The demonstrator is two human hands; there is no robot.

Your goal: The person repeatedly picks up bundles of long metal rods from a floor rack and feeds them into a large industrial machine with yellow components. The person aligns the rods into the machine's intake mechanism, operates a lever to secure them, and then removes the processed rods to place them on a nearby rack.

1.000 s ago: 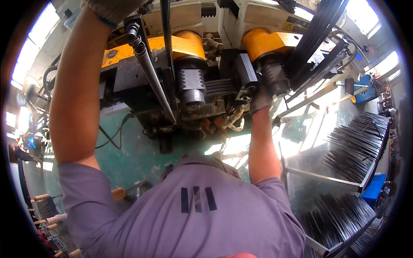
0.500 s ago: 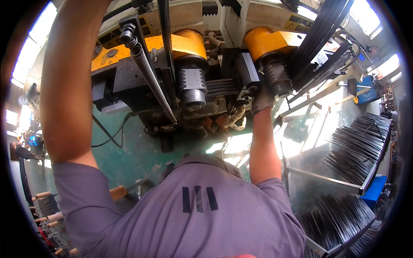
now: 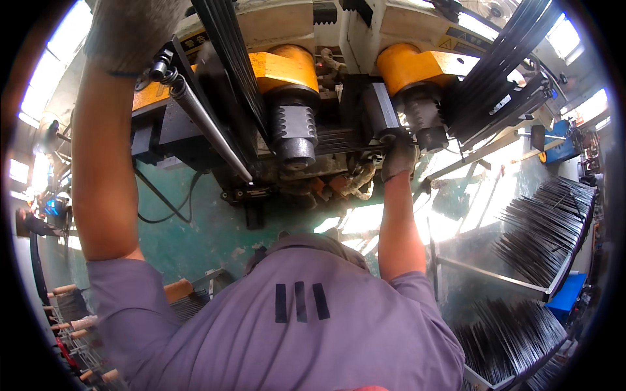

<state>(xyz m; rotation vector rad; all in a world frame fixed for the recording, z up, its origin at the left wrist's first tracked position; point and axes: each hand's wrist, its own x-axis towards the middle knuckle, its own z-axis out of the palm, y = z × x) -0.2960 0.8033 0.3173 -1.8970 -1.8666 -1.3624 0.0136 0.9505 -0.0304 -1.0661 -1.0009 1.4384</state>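
One pale-gloved left hand (image 3: 134,36) nearest, raised; fingers run out of frame, can't tell closure. Farther: dirty-gloved right hand (image 3: 400,159) by long thin black metal bars (image 3: 342,141) crossing between toothed grey metal cylinders (image 3: 295,124); finger closure hidden. Best: bars flush, fingertips clear of teeth.

Black bars (image 3: 236,65); yellow machine arms (image 3: 287,67)

The left hand (image 3: 130,39), gloved, is showing over the left edge of the machine (image 3: 274,26), near the spring (image 3: 212,130); contact is unclear. Bars (image 3: 228,55) are slanting between spring and roller (image 3: 297,133). The right hand (image 3: 399,161), gloved, is sitting below the block (image 3: 380,109), grip hidden. Rods (image 3: 541,225) are lying along the rack's (image 3: 489,272) right edge.
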